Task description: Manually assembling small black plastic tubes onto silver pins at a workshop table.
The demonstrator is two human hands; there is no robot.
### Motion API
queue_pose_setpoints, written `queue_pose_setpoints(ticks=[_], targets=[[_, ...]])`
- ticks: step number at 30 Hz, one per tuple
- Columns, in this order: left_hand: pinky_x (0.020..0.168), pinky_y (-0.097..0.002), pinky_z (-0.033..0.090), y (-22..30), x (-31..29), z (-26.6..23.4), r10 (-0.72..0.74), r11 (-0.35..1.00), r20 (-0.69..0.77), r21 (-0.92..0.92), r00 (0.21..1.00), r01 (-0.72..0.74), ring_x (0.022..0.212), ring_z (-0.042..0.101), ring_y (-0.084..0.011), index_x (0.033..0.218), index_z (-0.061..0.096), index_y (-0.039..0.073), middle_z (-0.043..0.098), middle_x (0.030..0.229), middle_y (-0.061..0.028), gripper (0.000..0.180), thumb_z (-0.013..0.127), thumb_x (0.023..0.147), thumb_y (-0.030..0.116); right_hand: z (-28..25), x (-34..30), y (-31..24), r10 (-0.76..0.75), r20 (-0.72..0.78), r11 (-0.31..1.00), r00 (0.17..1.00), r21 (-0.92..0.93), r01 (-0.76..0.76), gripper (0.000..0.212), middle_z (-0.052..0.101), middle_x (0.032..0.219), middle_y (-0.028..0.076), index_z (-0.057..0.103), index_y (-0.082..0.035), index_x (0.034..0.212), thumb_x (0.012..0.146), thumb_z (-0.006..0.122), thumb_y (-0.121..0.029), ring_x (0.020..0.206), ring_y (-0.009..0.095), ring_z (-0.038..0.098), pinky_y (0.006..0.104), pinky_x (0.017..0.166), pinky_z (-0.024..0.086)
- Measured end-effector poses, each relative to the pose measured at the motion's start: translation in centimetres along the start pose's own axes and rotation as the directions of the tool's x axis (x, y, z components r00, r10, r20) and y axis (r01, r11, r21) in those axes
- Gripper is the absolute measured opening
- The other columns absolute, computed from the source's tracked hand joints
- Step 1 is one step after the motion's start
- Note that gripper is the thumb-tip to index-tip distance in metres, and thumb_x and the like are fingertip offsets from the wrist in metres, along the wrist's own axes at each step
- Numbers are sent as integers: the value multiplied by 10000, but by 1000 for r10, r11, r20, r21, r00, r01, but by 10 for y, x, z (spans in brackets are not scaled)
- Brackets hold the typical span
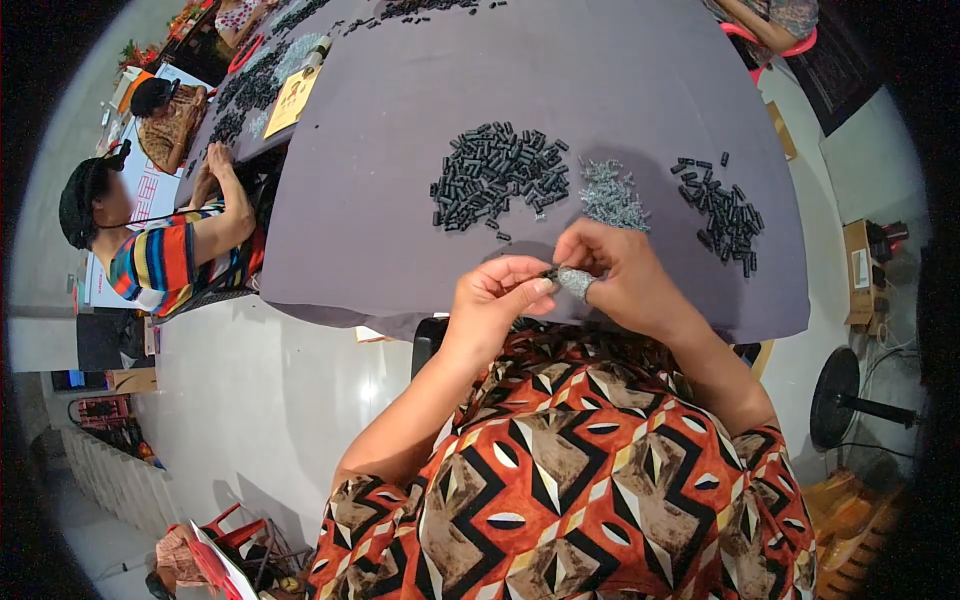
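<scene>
One small dark piece (551, 273) sits pinched in the fingers of the left hand (495, 292), above the grey surface's (380, 200) six o'clock edge; I can't tell whether the curled right hand (630, 272) grips it too. Black cylinders (500, 175) lie heaped at their eleven o'clock, silvery bits (613, 195) at one.

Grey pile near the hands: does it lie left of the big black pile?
No, the grey pile lies to the big black pile's right.

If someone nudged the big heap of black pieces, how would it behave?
The black heap would probably spread, since its pieces lie loose. Single ones look like short tubes, so they may roll. Being small, each is likely light.
</scene>
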State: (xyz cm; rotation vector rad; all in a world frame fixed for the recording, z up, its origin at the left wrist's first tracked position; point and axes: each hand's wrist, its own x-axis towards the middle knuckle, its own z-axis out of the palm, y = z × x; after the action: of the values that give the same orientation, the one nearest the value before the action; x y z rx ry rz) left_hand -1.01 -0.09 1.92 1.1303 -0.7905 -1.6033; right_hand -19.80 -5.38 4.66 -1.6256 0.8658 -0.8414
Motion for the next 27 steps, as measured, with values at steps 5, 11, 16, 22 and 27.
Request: queue_pose_setpoints(ticks=[5,11,16,22,27], targets=[[748,-248,536,1,-7,-4,223,762,198,576,954,-298,802,643,-94,1057,649,-10,679,880,-44,134,609,949,57,-10,3,4,39,238,994,971,-104,-15,112,616,753,-13,608,-4,922,821,649,25,679,39,542,216,605,452],[718,-247,526,-9,-10,-9,68,968,176,227,982,-108,757,629,-95,1094,590,11,648,872,-29,151,535,999,114,-5,2,6,111,196,991,974,52,-123,148,630,734,45,651,16,905,766,606,42,696,113,595,263,635,469],[679,-250,538,-19,-11,-9,-58,982,131,-170,990,80,720,642,-111,1055,586,30,651,873,-34,154,518,1014,162,13,-4,26,-44,87,991,995,130,32,201,634,880,50,682,5,983,794,615,20,805,120,616,257,682,481],[671,-255,547,-13,-9,-8,-18,931,108,-360,994,56,708,644,-122,1044,590,34,654,849,-36,172,515,1017,187,18,2,16,-94,24,995,995,37,93,199,611,948,36,683,-15,1029,833,652,-19,856,109,602,236,725,483],[693,-278,582,-10,-9,-17,-74,947,118,-302,990,107,728,674,-147,1077,601,9,685,879,-87,179,540,1001,159,17,6,12,-48,95,998,994,-33,51,177,603,944,21,678,-25,1017,840,677,-39,843,96,590,226,700,469]])
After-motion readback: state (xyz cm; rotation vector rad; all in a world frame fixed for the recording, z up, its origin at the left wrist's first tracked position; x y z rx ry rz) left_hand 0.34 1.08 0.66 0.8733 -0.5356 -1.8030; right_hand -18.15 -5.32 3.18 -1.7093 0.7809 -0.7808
